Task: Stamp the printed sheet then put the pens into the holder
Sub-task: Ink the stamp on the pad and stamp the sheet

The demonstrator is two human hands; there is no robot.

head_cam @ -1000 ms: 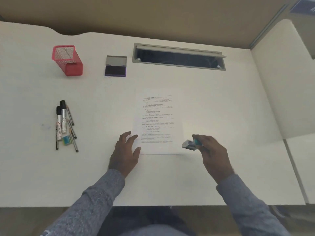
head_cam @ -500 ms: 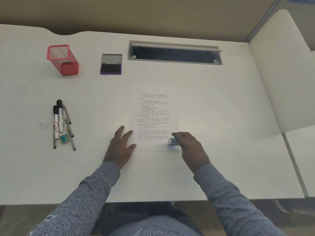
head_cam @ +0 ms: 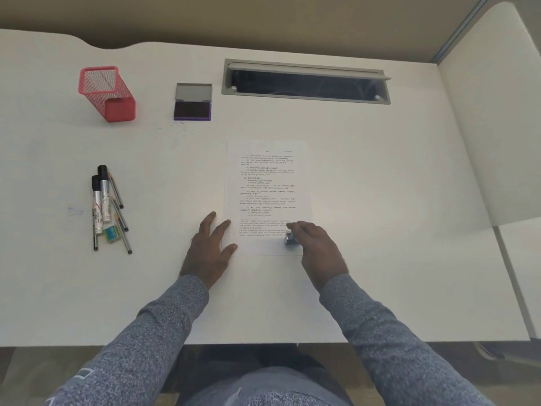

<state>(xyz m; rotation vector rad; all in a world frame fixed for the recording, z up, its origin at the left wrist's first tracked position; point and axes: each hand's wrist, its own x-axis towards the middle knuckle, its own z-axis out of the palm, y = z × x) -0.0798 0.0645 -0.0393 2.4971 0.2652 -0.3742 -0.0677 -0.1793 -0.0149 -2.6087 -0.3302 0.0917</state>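
A printed sheet (head_cam: 265,186) lies in the middle of the white desk (head_cam: 380,200). My right hand (head_cam: 317,249) grips a small teal and grey stamp (head_cam: 289,238) and holds it down on the sheet's lower right corner. My left hand (head_cam: 210,250) lies flat with fingers spread, its fingertips on the sheet's lower left edge. Several pens and markers (head_cam: 106,205) lie in a bunch at the left. A red mesh holder (head_cam: 106,93) stands at the back left, with nothing visible in it.
An open purple ink pad (head_cam: 192,108) sits right of the holder. A grey cable slot (head_cam: 306,82) runs along the desk's back edge. A small teal eraser (head_cam: 112,233) lies among the pens. A partition (head_cam: 494,127) borders the right side.
My right hand brought the stamp from off the sheet's right edge onto its lower right corner and holds it there. My left hand has stayed on the sheet's left edge.
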